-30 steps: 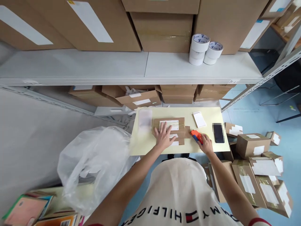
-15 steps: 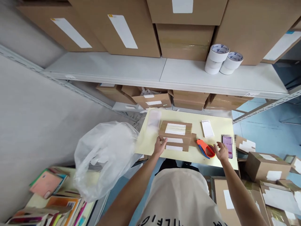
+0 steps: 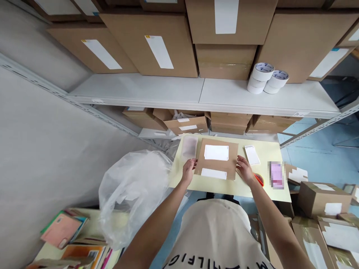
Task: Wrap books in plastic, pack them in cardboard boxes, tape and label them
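Observation:
A cardboard box (image 3: 216, 168) with white labels is on the pale yellow table (image 3: 209, 185), its labelled top facing me. My left hand (image 3: 189, 171) grips its left side with bent fingers. On the opposite side, my right hand (image 3: 244, 170) holds the right edge, so the box is between both hands. A red tape dispenser (image 3: 259, 180) lies beside my right wrist, partly hidden by the forearm. Farther right is a phone (image 3: 277, 175) with a pinkish screen. A white label pad (image 3: 252, 155) lies beyond my right hand, and a translucent sheet-like item (image 3: 189, 148) beyond my left.
Behind the table stands a metal shelf (image 3: 168, 87) with large cartons (image 3: 157, 28) and white tape rolls (image 3: 262, 73). A big clear plastic bag (image 3: 134, 186) bulges at the table's left. Books (image 3: 61, 229) sit lower left; several cartons (image 3: 319, 201) are stacked at right.
My right hand has left the tape dispenser's side and moved left onto the box. The box now shows its top more squarely and fewer labels on its front.

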`<move>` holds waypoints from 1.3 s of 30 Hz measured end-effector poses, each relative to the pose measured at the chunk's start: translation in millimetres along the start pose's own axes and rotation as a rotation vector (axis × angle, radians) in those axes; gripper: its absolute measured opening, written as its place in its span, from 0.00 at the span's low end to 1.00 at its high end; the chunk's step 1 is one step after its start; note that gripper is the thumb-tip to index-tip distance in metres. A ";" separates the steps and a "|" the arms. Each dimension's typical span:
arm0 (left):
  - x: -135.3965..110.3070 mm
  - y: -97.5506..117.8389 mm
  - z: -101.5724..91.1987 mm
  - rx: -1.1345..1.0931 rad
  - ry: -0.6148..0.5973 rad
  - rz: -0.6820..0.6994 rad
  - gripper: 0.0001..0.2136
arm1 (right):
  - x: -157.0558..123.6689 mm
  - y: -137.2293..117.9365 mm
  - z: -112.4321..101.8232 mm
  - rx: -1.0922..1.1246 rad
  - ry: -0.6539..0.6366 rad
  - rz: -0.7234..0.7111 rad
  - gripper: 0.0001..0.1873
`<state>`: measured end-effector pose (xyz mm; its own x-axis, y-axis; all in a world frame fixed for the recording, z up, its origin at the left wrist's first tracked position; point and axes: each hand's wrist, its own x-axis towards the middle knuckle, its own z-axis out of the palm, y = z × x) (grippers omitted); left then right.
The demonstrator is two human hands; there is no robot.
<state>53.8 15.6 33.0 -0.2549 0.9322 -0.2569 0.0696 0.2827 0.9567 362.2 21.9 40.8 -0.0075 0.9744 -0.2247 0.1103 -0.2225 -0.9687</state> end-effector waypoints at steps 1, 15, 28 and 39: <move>3.0 2.4 -2.8 0.010 0.002 -0.010 0.31 | -0.1 -1.3 0.0 0.025 -0.030 0.042 0.26; 11.1 -28.1 -26.4 0.025 -0.134 -0.247 0.21 | -73.5 61.9 18.7 0.120 0.018 0.190 0.42; 10.0 7.9 -17.3 0.030 -0.282 0.066 0.29 | -68.8 15.7 25.1 -0.446 0.295 -0.017 0.25; 40.8 11.8 15.4 0.887 -0.340 -0.001 0.42 | -54.7 -2.3 44.8 -0.624 0.369 0.073 0.31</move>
<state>59.1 60.5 31.7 0.0296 0.9080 -0.4180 0.8121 0.2220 0.5397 317.8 -32.4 50.7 0.3451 0.9296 -0.1296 0.6448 -0.3352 -0.6869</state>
